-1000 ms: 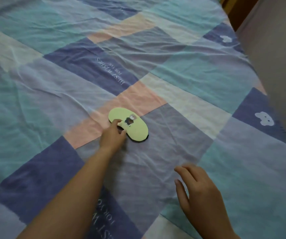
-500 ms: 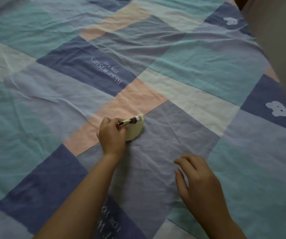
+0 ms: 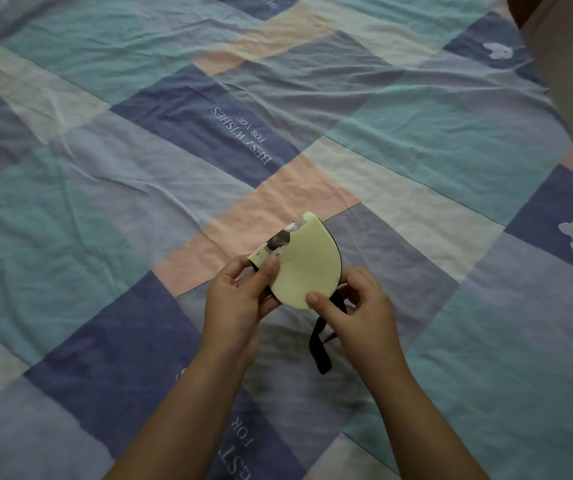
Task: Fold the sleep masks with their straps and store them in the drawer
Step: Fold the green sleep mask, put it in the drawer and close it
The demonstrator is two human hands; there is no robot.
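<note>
The sleep mask [image 3: 304, 263], pale green and folded in half, is being held just above the patchwork bedsheet [image 3: 416, 140], between both hands. The left hand [image 3: 240, 299] is pinching the folded edge near the printed figure, its thumb pressing on top. The right hand [image 3: 357, 306] is closing its grip on the rounded lower edge, thumb on the face. The black strap [image 3: 319, 344] is hanging loose below the mask, its end trailing toward the sheet.

Handling judgement: the mask is appearing light, soft and padded, so it is likely springing open unless the fold is kept pinched. The strap is limp and is needing to be gathered and wrapped around the folded body. No drawer is showing in this view.
</note>
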